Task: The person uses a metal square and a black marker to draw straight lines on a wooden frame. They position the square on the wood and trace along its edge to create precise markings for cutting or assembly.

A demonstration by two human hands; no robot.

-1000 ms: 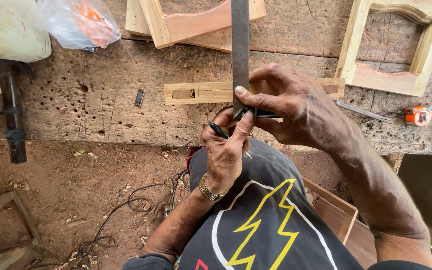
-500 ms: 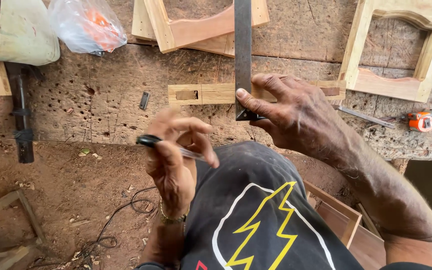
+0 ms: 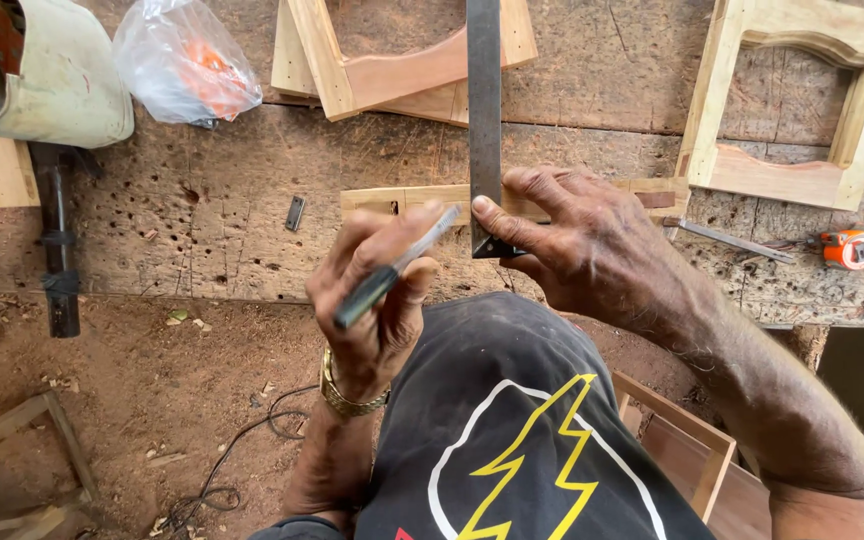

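My right hand (image 3: 592, 250) presses a steel try square (image 3: 484, 120) against a narrow wooden rail (image 3: 402, 200) lying on the worn workbench (image 3: 212, 230). The square's blade runs straight up and away from me. My left hand (image 3: 372, 290) is raised in front of my chest, just left of the square, fingers closed around a slim dark-handled tool with a metal tip (image 3: 392, 270) that points up and right toward the rail. The rail has a rectangular mortise cut near its left end.
Wooden frames with curved rails lie at the back centre (image 3: 372, 70) and right (image 3: 792, 110). A clear plastic bag (image 3: 187, 65) and pale container (image 3: 52, 80) sit far left. An orange tape measure (image 3: 852, 248), a metal rod (image 3: 732, 240) and a black clamp (image 3: 57, 250) are nearby.
My left hand dropped away to the left with the slim tool, then came back up toward the rail and the square. My right hand kept the square in place.
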